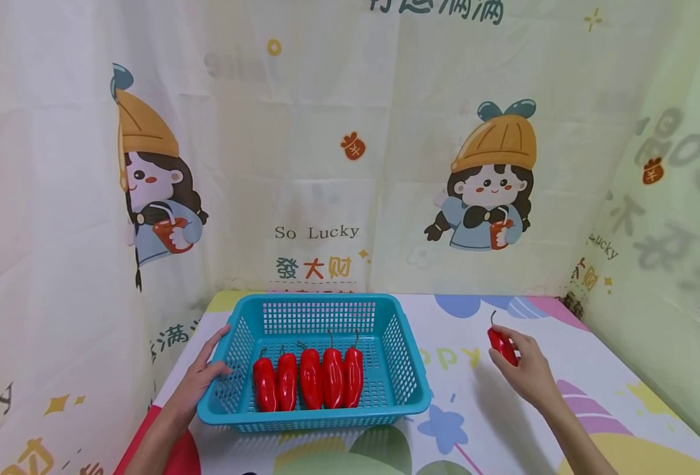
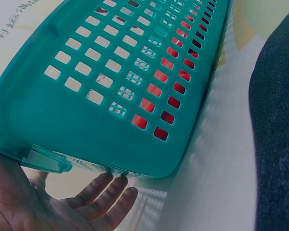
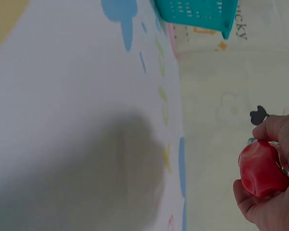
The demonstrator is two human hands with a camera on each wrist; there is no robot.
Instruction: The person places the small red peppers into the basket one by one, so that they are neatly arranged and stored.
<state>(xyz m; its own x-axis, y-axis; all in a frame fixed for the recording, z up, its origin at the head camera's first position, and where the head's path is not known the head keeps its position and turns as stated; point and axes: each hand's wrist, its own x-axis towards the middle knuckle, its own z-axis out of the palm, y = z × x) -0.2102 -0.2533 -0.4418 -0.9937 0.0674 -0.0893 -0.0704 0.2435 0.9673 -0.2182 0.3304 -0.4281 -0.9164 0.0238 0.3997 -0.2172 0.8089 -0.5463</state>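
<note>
A turquoise plastic basket [image 1: 412,382] with lattice walls stands in front of me. Several red chili peppers [image 1: 311,379] with thin stems lie side by side in it, stems toward the far wall. My left hand [image 1: 198,379] holds the basket's left rim, thumb over the edge. In the left wrist view the left hand's fingers [image 2: 98,202] reach along the outside wall; the thumb is partly hidden. Off to the basket's right, above the table, my right hand [image 1: 524,366] pinches another red chili pepper [image 1: 502,346] between thumb and fingers, its stem pointing up. The right wrist view shows this held pepper [image 3: 261,171] close up.
The white table [image 1: 462,389] carries a colourful print of stars, stripes and letters. Pale printed curtains [image 1: 397,165] enclose it at the back and both sides. Dark cloth [image 2: 277,125] shows at the right of the left wrist view.
</note>
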